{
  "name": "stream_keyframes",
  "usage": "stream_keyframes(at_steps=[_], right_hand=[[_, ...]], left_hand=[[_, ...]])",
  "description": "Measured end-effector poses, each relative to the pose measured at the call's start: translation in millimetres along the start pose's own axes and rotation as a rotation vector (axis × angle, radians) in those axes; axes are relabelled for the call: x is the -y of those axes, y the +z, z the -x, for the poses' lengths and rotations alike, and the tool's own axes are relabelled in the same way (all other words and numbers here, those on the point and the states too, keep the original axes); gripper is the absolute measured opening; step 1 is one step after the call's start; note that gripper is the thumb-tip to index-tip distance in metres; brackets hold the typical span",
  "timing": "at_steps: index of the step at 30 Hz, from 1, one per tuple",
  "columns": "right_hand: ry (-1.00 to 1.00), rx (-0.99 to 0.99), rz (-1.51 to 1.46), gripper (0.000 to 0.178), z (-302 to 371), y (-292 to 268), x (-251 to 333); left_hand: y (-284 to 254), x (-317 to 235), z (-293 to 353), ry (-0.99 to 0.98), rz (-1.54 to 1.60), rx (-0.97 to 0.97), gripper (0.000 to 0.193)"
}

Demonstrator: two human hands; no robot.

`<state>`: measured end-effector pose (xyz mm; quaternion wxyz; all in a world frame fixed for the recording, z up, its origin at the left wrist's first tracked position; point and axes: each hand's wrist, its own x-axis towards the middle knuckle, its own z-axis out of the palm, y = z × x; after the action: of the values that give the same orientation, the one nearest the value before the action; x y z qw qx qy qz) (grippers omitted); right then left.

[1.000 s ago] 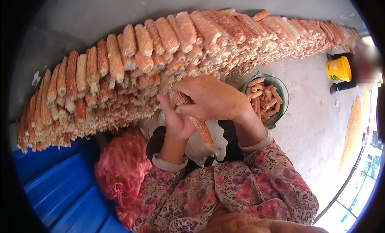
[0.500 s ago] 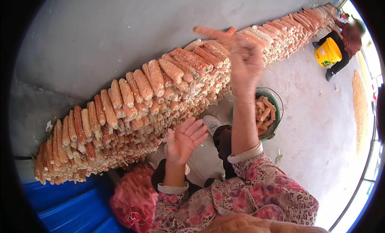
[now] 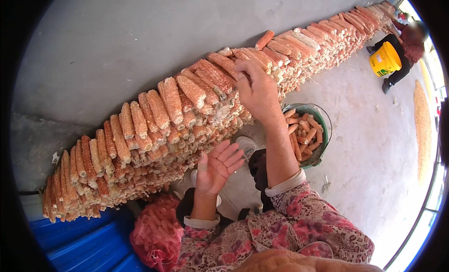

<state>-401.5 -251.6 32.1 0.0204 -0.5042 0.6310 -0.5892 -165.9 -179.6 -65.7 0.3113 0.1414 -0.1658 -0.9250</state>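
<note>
A long stack of dried corncobs (image 3: pixel 159 108) is piled against the wall, with most cob ends pointing outward. My right hand (image 3: pixel 258 92) is over the top of the stack, its fingers curled at the end of a reddish corncob (image 3: pixel 222 64) that lies on the upper layer. Part of that cob is hidden behind the fingers. My left hand (image 3: pixel 217 169) is held palm up in front of the stack, fingers stretched out and holding nothing. Right of my right forearm stands a green bucket (image 3: pixel 322 155) with several loose corncobs (image 3: pixel 303 134) in it.
A red mesh sack (image 3: pixel 156 230) of cobs sits lower left beside blue corrugated sheeting (image 3: pixel 89 239). At the far right, a person (image 3: pixel 411 45) sits by the stack with a yellow bucket (image 3: pixel 384 60). A strip of loose grain (image 3: pixel 422 127) lies on the floor. The grey wall (image 3: pixel 131 43) backs the stack.
My right hand has come down and leftward from above the stack, bringing the raised corncob onto the top layer. My left hand stays open in nearly the same place. The view has shifted slightly.
</note>
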Motion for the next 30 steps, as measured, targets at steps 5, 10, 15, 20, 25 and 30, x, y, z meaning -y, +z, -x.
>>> stream_keyframes(at_steps=[5,10,15,20,25,30], right_hand=[[0.051,0.163,0.204,0.019,-0.2,-2.0,2.0],[0.095,0.211,0.143,0.022,-4.4,-4.3,5.0],[-0.053,-0.045,0.043,0.028,0.2,-18.4,-13.6],[-0.246,-0.109,-0.272,0.018,-6.2,-36.9,-15.0],[0.148,0.024,-0.192,0.019,24.2,-80.8,9.9],[0.368,0.193,0.382,0.027,118.3,-148.1,-39.6]], left_hand=[[3.5,1.2,-2.0,0.0,-0.017,-0.017,0.078],[-5.7,5.4,-11.5,-0.016,-0.014,0.022,0.071],[-20.4,-8.5,-8.7,-0.044,-0.169,-0.314,0.05],[-41.6,-24.4,4.9,0.041,0.019,-0.485,0.036],[-37.7,-31.3,6.8,0.12,0.051,-0.635,0.034],[-31.8,-26.7,4.5,0.125,0.017,-0.56,0.029]])
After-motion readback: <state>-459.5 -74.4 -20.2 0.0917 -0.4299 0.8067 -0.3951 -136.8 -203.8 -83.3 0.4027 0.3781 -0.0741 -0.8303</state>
